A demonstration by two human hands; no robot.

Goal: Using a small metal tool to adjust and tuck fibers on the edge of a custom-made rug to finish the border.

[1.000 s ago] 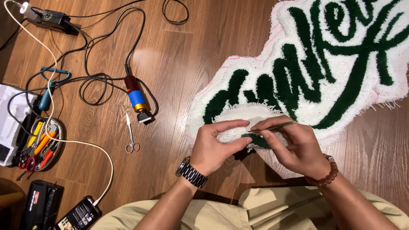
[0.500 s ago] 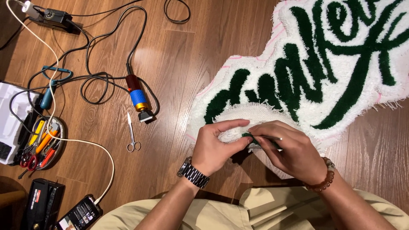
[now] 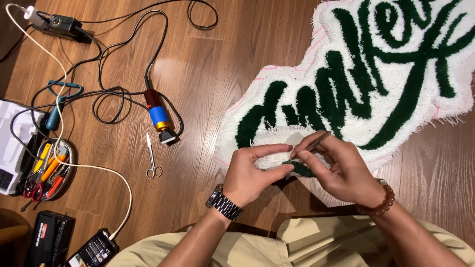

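Nearest to us, our left hand (image 3: 252, 173) (a metal watch (image 3: 224, 202) on its wrist) pinches the lifted near edge of the tufted rug (image 3: 366, 74), thumb under and fingers over the fold, where a small tuft of dark green yarn (image 3: 298, 169) sits. Our right hand (image 3: 341, 170) is closed around a thin metal tool (image 3: 316, 142), held like a pen between thumb and forefinger, its lower end at the fold beside the green tuft; we cannot tell what kind of tip it has.

To do this well, we judge that the left hand should keep the edge taut and steady, while the tool works in short, light strokes close to the pinch, so the white pile is not pulled loose.

The rug itself lies on the wooden floor (image 3: 237, 59), white with green script, stretching away to the upper right.

Against the picture a second ago, the tool has tipped up more steeply and the right hand has drawn slightly toward us; the left pinch has hardly moved.

Farther left lie small scissors (image 3: 152, 159), a blue-and-red corded trimmer (image 3: 159, 116) and a tray of hand tools (image 3: 47, 170).
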